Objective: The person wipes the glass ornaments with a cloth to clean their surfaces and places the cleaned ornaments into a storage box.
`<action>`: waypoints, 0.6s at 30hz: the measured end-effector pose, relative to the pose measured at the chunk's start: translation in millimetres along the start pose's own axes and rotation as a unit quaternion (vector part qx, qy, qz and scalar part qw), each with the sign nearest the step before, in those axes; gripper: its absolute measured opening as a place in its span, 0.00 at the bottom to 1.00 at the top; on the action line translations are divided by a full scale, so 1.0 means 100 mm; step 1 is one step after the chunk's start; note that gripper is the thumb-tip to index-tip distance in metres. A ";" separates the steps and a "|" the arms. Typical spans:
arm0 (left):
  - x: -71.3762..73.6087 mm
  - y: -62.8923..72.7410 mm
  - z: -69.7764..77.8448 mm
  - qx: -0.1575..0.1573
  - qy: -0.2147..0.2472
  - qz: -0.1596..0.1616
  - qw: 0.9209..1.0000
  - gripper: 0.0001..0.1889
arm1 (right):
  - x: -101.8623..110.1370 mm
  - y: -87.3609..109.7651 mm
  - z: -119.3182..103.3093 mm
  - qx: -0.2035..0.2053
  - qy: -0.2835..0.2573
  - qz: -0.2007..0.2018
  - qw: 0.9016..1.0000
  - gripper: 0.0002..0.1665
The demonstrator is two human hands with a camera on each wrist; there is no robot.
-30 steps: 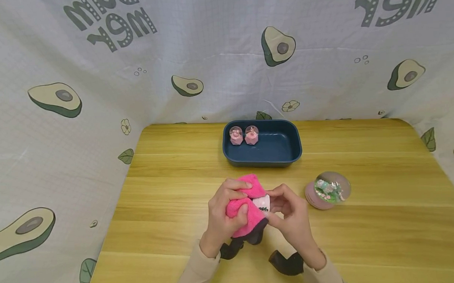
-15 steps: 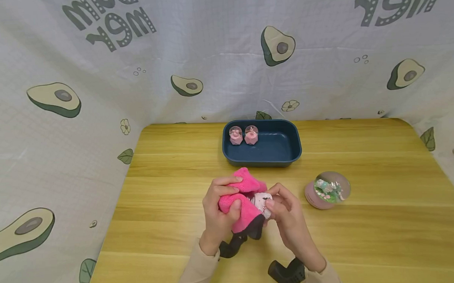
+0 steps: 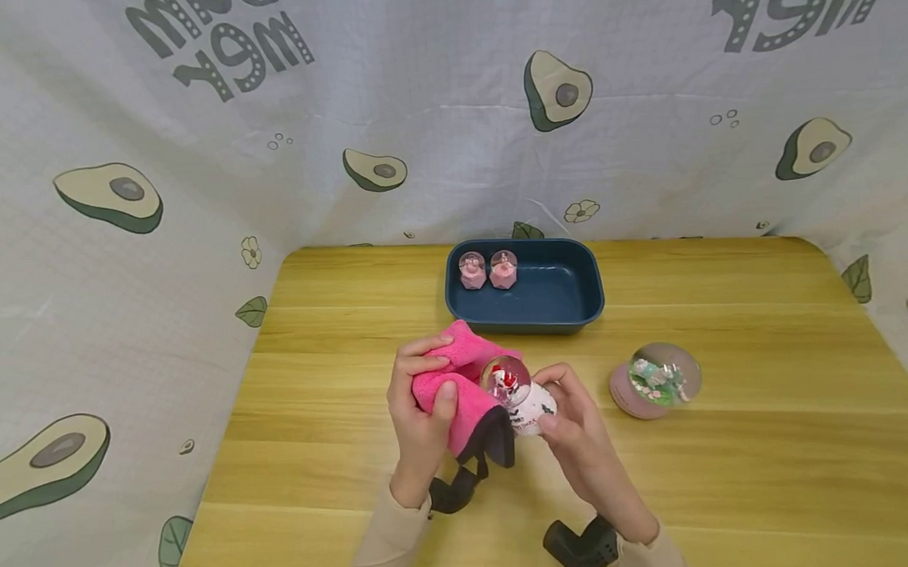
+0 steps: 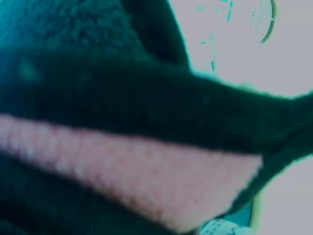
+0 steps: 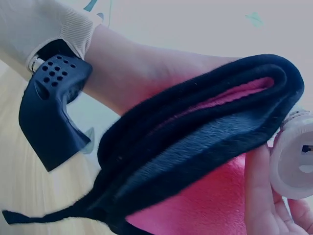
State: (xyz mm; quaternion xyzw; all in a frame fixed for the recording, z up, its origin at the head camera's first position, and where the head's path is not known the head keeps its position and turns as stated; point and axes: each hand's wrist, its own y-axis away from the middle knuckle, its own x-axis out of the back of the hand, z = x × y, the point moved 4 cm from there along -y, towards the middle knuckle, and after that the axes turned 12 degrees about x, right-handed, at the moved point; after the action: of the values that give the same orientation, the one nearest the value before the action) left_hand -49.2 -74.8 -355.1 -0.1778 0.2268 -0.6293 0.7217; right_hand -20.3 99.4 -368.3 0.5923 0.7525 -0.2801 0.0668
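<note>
A: What do the hands grasp?
B: Left hand [image 3: 416,427]: fingers curled round a pink cloth [image 3: 467,404]. Right hand [image 3: 582,431]: fingers pinching the white base [image 3: 532,409] of a tilted snow globe [image 3: 508,383], just beside the cloth, above the table [image 3: 337,388].
A: Legible writing?
B: Base lettering is too small; the curtain's [image 3: 451,200] grey letters are partly cropped.

We see a fuzzy pink cloth [image 3: 468,412], a glossy-domed snow globe [image 3: 520,396], a smooth, plastic-looking tray [image 3: 552,292] and a wood-grained desk [image 3: 773,389].
</note>
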 end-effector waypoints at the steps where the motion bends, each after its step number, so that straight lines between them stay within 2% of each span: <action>1: 0.00 0.00 0.00 0.001 0.000 0.000 1.000 0.19 | 0.01 0.00 -0.01 0.001 -0.006 -0.002 1.000 0.16; 6: 0.00 -0.01 0.01 -0.003 0.002 -0.007 1.000 0.19 | 0.03 -0.01 -0.06 0.002 -0.019 -0.013 1.000 0.23; 12: -0.02 -0.02 0.02 -0.008 0.008 -0.022 1.000 0.20 | 0.03 -0.02 -0.10 0.006 -0.009 -0.025 1.000 0.25; 18: -0.03 -0.01 0.02 -0.018 0.008 -0.033 0.999 0.19 | 0.04 -0.02 -0.14 0.032 0.021 -0.021 0.999 0.28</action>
State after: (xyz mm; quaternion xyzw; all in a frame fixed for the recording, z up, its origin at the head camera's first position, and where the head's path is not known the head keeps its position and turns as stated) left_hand -49.9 -71.9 -352.7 -0.1932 0.2378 -0.6499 0.6955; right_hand -20.2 109.3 -357.8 0.5842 0.7564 -0.2931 0.0263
